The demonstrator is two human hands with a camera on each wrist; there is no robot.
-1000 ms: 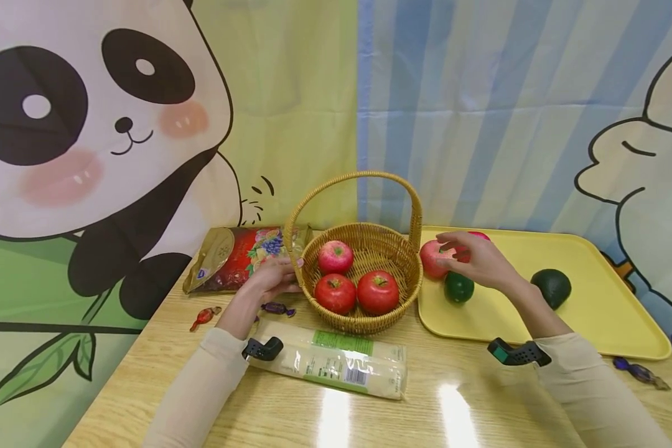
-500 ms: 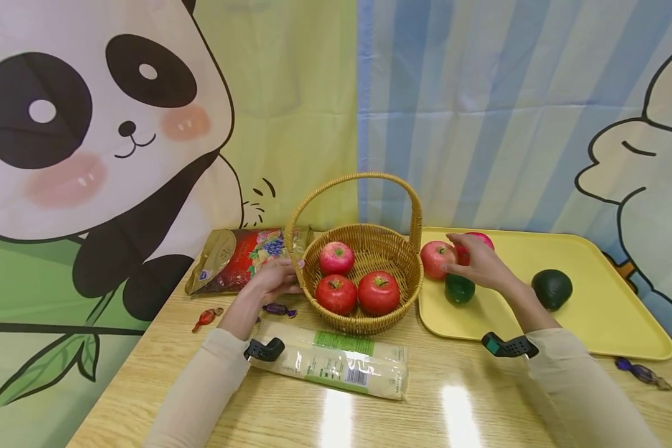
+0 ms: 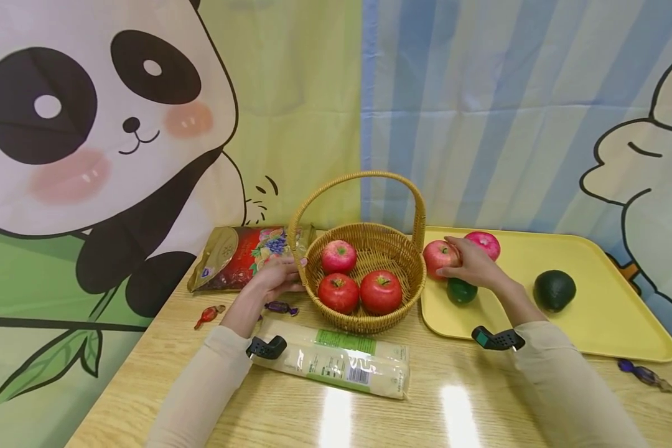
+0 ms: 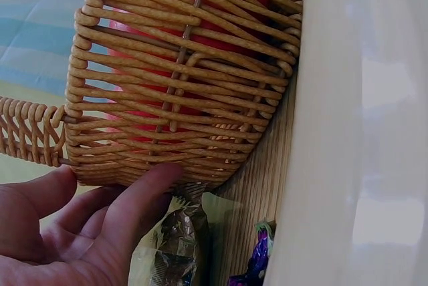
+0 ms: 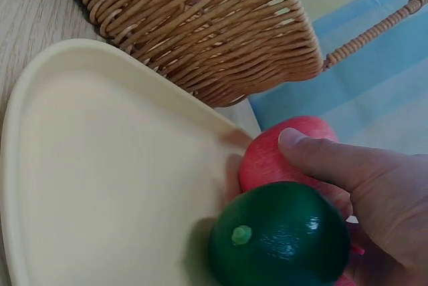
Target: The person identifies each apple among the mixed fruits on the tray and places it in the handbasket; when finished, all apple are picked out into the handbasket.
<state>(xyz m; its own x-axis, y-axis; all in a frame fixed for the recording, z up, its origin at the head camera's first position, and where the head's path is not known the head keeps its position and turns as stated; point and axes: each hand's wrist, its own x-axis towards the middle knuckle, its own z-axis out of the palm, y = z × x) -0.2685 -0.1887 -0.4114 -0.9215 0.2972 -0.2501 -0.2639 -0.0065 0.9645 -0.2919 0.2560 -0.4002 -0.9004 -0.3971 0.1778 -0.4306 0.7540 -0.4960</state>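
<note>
A wicker basket with a tall handle stands mid-table, holding three red apples. At its left side my left hand touches the wicker by the handle base; in the left wrist view the fingers lie against the weave. Over the yellow tray, my right hand grips a pinkish-red apple near the tray's left end. Its thumb presses the apple in the right wrist view, where the other fingers are mostly hidden. A dark green avocado sits right beside that apple.
Behind my right hand lies a pink-red round fruit; a larger dark avocado rests farther right. A clear packet with a green label lies before the basket. A candy bag and wrapped candies are at left.
My right hand has moved left and down onto the apple, and its fingers have closed round it. My left hand stays at the basket.
</note>
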